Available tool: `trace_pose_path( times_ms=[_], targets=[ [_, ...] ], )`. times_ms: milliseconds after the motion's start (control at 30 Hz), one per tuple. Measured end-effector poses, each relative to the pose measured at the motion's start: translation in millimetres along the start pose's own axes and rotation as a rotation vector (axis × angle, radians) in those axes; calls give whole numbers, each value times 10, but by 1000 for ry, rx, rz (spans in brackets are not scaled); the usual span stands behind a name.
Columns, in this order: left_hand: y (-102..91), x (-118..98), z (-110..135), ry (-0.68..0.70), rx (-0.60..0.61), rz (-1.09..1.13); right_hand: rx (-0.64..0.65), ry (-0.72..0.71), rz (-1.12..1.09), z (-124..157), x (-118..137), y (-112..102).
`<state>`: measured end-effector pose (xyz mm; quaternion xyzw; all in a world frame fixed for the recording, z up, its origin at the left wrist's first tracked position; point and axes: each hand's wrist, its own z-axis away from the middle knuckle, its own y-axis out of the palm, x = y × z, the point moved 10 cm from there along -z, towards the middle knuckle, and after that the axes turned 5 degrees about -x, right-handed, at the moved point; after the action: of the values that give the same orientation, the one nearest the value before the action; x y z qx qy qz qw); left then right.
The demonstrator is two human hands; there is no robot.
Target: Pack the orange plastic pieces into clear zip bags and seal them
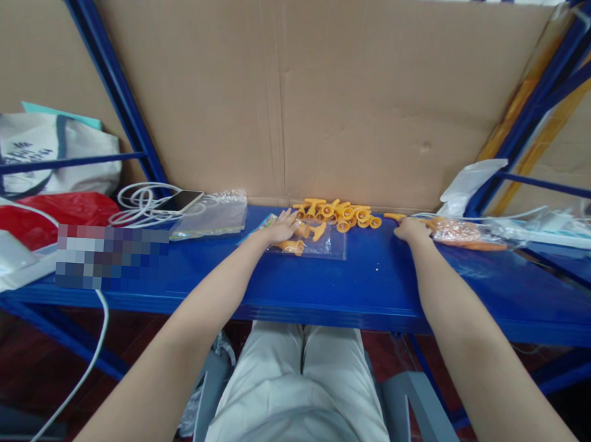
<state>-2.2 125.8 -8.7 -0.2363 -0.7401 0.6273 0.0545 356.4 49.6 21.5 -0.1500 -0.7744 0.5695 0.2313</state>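
My left hand (284, 227) lies flat with its fingers spread on a clear plastic bag (331, 246). Several orange plastic pieces (294, 247) with flared, cup-like ends are in or on that bag; I cannot tell which. Just behind sits a heap of similar orange pieces (346, 214), some T-shaped, their hollow ends facing me. Off to the right, the curled fingers of my right hand (412, 229) are closed at an orange piece (394, 216) that sticks out on the left. The fingertips are partly hidden. More orange shows beside its knuckles.
Clear-wrapped orange items (467, 233) and a white power strip (560, 232) lie at right. A flat plastic bag (215, 217), a phone (184, 201), coiled white cable (139, 205) and a red bag (70, 208) are at left. Cardboard (362, 105) backs the blue shelf (341, 294).
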Motion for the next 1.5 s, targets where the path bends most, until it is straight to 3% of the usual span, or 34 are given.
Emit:
trace_pose_path(
  times_ms=[267, 433, 567, 700, 833, 933, 1133, 1300, 1500],
  targets=[
    [-9, -36, 35, -27, 27, -32, 188, -34, -182, -91, 138, 81],
    [-11, -33, 34, -34, 18, -30, -11, -1, 28, -100, -10, -32],
    [-27, -40, 48, -43, 13, -34, 42, -2, 105, -75, -53, 76],
    [-55, -67, 79, -50, 15, -32, 24, -22, 153, -102, 8, -43],
    [-67, -85, 106, -54, 26, -29, -81, -147, 157, -43, 260, -389],
    [-66, -87, 107, -50, 32, -35, -41, -320, 126, 176, 572, -525],
    [-45, -70, 68, -38, 28, -44, 132, -640, 92, 716, 1134, -423],
    [-37, -41, 26, -38, -4, -21, 184, -883, -59, 924, 1459, -264],
    [-151, -10, 18, -67, -122, 96, 238, -935, -326, 1000, 1632, -164]
  ],
)
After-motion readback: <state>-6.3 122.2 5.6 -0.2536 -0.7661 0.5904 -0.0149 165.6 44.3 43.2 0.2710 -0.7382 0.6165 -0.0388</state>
